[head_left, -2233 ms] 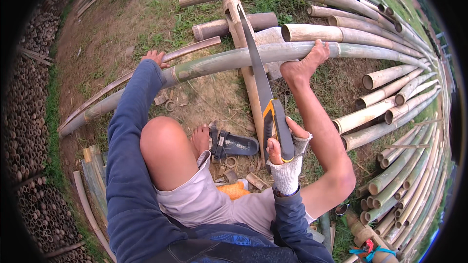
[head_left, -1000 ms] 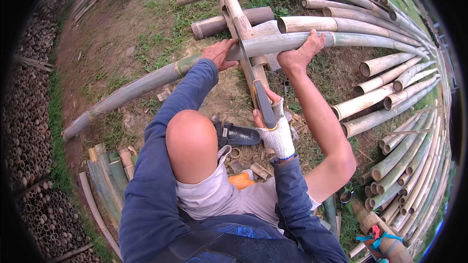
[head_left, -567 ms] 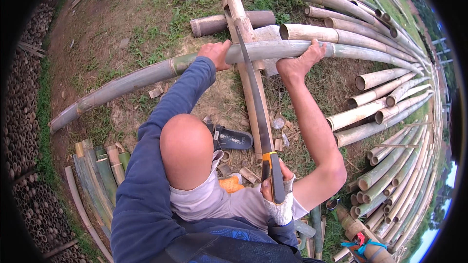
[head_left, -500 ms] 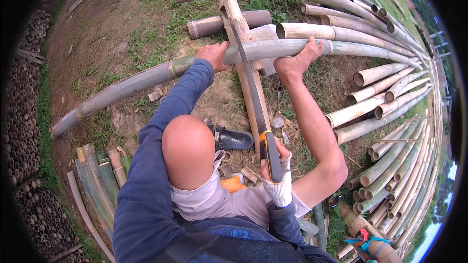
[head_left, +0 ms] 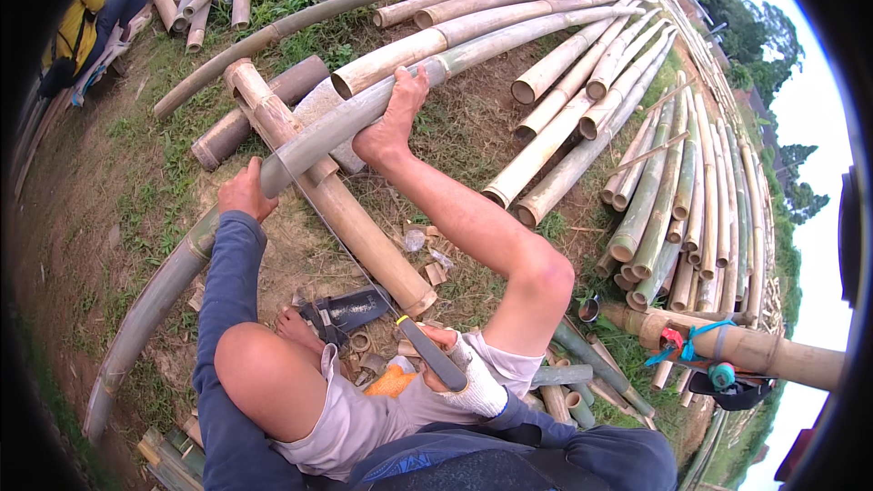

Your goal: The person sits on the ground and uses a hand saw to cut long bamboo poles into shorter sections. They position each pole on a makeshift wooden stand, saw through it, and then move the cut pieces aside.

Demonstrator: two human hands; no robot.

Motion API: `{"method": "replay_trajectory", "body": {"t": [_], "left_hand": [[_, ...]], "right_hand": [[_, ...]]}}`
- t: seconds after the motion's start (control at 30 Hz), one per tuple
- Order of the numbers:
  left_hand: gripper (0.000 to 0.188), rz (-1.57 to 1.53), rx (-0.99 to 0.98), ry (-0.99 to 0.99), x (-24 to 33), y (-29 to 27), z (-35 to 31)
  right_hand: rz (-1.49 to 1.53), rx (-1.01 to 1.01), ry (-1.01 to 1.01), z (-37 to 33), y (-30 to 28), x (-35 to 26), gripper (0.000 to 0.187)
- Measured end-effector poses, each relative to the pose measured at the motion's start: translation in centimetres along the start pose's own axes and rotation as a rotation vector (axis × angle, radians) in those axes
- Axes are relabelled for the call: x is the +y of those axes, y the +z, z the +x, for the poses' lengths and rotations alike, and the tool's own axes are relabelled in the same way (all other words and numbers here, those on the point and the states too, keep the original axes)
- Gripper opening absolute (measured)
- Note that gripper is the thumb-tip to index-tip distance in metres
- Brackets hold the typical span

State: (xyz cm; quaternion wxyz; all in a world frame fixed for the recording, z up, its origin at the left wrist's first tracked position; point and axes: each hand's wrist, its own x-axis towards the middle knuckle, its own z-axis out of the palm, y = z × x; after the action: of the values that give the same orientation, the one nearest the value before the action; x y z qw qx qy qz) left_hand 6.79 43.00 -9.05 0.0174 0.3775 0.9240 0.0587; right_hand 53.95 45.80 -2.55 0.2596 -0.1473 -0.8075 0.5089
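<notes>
A long grey-green bamboo pole (head_left: 329,135) lies across a thick bamboo support (head_left: 368,241). My left hand (head_left: 245,193) is closed around the pole, just left of the support. In my right hand (head_left: 468,377), which wears a white knitted glove with bare fingertips, is the dark handle of a handsaw (head_left: 429,352). Its thin blade, seen nearly edge-on, reaches away from me, its far end at the pole just right of my left hand. My bare foot (head_left: 391,132) presses on the pole right of the blade.
A dark bamboo piece (head_left: 223,138) lies under the support's far end. Stacked bamboo poles (head_left: 673,191) fill the right side. A black sandal (head_left: 350,311) and offcuts lie near my other foot. Someone in yellow (head_left: 89,0) is at the far left.
The saw has been drawn back toward me, so its blade no longer extends well past the pole. My view has swung right and tilted. My left hand stays on the pole.
</notes>
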Motion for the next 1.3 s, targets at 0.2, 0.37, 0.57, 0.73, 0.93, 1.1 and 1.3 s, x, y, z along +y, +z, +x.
{"method": "replay_trajectory", "body": {"t": [0.2,0.37,0.57,0.73,0.93,1.1,1.3], "left_hand": [[0.076,-0.007,0.004,-0.021,0.2,-0.2,-0.4],[0.074,-0.003,-0.048,0.009,-0.1,-1.0,-0.5],[0.073,0.010,-0.094,0.002,-0.5,-0.7,-0.1],[0.076,0.001,-0.091,-0.007,-0.3,-0.9,-0.5],[0.077,0.008,-0.073,0.013,-0.2,-1.8,-0.6],[0.078,-0.013,-0.107,0.011,-0.8,-0.7,0.1],[0.078,-0.034,-0.044,0.029,-1.2,0.0,0.1]], "right_hand": [[0.291,-0.054,0.179,18.9,6.8,2.6,0.061],[0.288,-0.048,0.123,16.8,7.8,4.7,0.057],[-0.135,0.058,0.000,-0.8,0.4,0.3,0.055],[0.025,-0.012,-0.034,13.2,4.6,2.8,0.056],[0.256,-0.104,0.071,18.5,7.9,6.6,0.054],[0.208,-0.007,0.225,0.1,0.3,2.2,0.051],[0.051,-0.100,0.107,9.7,2.2,3.7,0.050]]}}
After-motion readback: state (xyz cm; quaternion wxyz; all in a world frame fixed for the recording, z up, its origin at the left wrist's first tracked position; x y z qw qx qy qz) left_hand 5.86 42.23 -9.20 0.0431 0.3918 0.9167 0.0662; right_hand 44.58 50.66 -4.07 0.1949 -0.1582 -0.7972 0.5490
